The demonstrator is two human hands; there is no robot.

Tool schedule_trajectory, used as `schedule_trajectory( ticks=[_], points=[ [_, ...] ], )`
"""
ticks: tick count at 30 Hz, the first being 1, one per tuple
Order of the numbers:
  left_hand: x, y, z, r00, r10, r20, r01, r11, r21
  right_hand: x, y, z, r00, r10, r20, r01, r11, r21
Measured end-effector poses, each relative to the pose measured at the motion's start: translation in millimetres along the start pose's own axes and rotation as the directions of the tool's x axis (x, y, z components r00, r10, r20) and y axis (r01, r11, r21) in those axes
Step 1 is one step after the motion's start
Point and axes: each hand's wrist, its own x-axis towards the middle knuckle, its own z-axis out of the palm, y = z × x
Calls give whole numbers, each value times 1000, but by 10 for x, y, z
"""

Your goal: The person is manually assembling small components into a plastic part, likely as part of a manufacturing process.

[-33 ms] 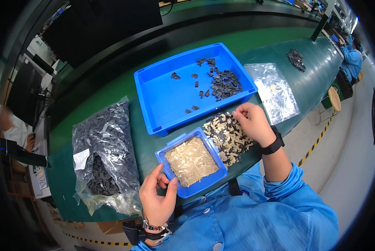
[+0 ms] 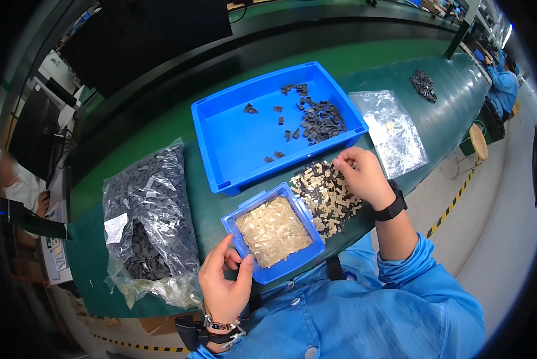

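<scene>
My left hand (image 2: pixel 225 286) is at the near-left side of a small blue bin (image 2: pixel 280 273), its thumb and fingers on the rim. Pale, cream-coloured small pieces (image 2: pixel 274 230) fill much of that bin. Just right of it, a loose pile of mixed cream and black pieces (image 2: pixel 325 194) lies on the table. Over the pile's far right edge, my right hand (image 2: pixel 364 178) has thumb and forefinger pinched together; anything between the tips is too small to make out. Beyond stands a large blue tray (image 2: pixel 232 149) with small black plastic parts (image 2: pixel 322 121) scattered mostly along its right side.
A big clear bag of black parts (image 2: pixel 152 209) sits at left on the green table (image 2: pixel 400 72). Right of the tray lies a flat clear plastic bag (image 2: pixel 394 134). A small heap of dark parts (image 2: pixel 423 85) is farther right. Other people sit at both sides.
</scene>
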Motion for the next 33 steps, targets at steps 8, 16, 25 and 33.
schedule_trajectory(
  ticks=[8,16,25,33],
  points=[
    [57,54,68,998,25,-64,-26,1000,-12,18,91,-94,985,-159,-62,167,972,164],
    [10,301,-31,996,80,25,-78,995,-63,-268,-344,-94,923,-382,32,362,896,258],
    [102,429,92,983,-4,185,76,919,-387,-715,-817,302,759,-640,118,510,698,503],
    [127,475,113,994,75,82,-37,921,-388,-700,-851,304,761,-641,102,531,706,469]
  ],
)
